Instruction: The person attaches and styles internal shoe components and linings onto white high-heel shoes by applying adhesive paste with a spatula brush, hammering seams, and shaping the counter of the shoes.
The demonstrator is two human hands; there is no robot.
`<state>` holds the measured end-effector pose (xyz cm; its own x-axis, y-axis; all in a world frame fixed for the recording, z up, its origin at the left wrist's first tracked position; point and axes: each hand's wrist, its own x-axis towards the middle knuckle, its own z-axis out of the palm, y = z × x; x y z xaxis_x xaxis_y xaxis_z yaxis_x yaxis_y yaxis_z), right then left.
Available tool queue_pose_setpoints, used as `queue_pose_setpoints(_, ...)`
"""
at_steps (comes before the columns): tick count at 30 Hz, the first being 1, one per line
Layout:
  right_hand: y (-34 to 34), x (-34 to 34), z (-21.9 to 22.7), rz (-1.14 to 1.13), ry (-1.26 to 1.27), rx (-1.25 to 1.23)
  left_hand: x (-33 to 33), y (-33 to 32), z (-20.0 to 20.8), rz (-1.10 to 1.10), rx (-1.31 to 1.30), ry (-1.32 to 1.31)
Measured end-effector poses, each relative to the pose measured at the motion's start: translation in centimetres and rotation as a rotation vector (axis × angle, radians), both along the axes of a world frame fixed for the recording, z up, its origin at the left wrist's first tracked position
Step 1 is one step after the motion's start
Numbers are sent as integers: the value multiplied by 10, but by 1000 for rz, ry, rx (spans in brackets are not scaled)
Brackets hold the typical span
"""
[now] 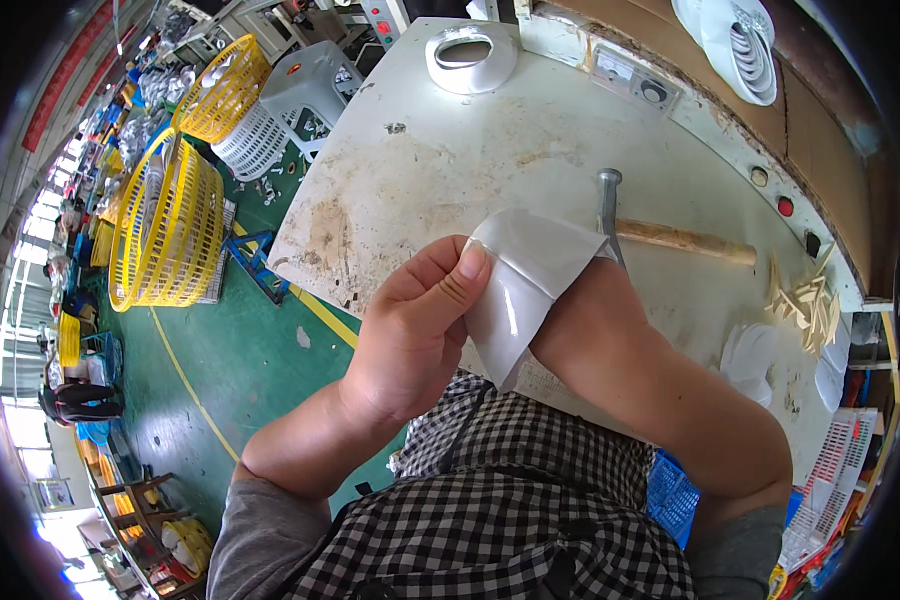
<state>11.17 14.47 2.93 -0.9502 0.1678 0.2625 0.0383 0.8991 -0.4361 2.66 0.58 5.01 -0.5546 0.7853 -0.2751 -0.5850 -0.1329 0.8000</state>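
In front of my chest I hold up a glossy white curved piece, folded or bent, with a pointed lower end. My left hand is closed on its left edge, the thumb pressed flat against the outer face. My right hand reaches behind or inside the same piece. Its fingers are hidden there, so its grip does not show. Just beyond, on the worn white table, lies a hammer with a metal head and a wooden handle.
A white ring-shaped part lies at the table's far edge. Wood slivers and thin white pieces lie at the right. A control panel borders the back. Yellow baskets and a grey stool stand left.
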Motion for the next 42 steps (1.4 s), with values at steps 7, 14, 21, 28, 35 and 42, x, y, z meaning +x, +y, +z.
queue_pose_setpoints(7,19,22,-12,97,215,-119,-27,-2,-14,41,69,-76)
queue_pose_setpoints(14,24,74,-72,-101,544,-873,-50,-5,-55,249,14,-498)
queue_pose_setpoints(21,-4,23,-14,-43,131,-109,-18,10,-37,200,-55,-305)
queue_pose_setpoints(28,28,43,-56,208,413,-476,-73,-21,-78,31,243,-557)
queue_pose_setpoints(35,18,86,-55,83,76,-172,-44,8,-80,154,-72,-556)
queue_pose_setpoints(42,-30,36,-19,-79,168,19,-12,29,-95,80,296,-312)
